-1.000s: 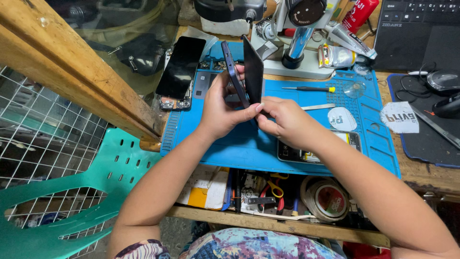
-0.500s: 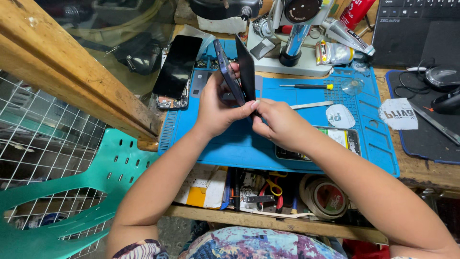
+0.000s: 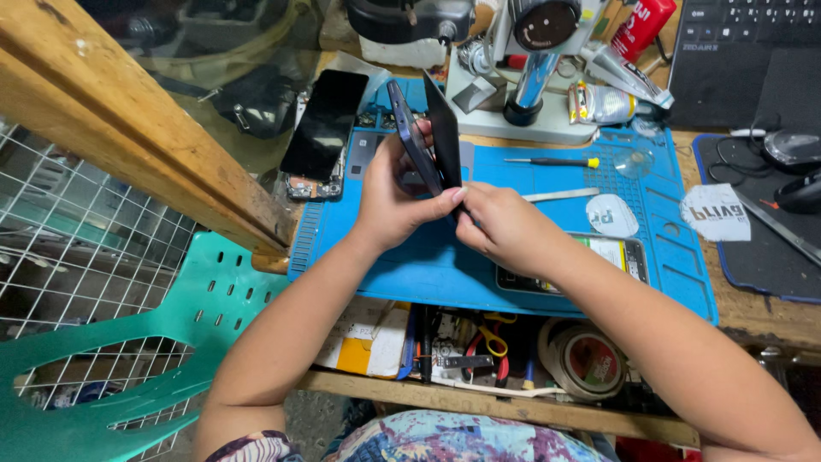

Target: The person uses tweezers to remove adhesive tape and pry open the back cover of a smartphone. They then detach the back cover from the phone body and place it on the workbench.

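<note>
The left hand (image 3: pixel 389 201) gripped a phone (image 3: pixel 412 145) upright above the blue mat (image 3: pixel 428 257); the right hand (image 3: pixel 505 227) pinched its black screen (image 3: pixel 445 133), hinged open. The screen looked thin and fragile, best held by its edges.

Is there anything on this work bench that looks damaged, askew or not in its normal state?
Yes. The phone in the left hand is split: its black screen panel gapes away from the body, pinched low by the right hand. A second phone at the blue mat's left edge shows bare circuitry at its bottom end.
</note>
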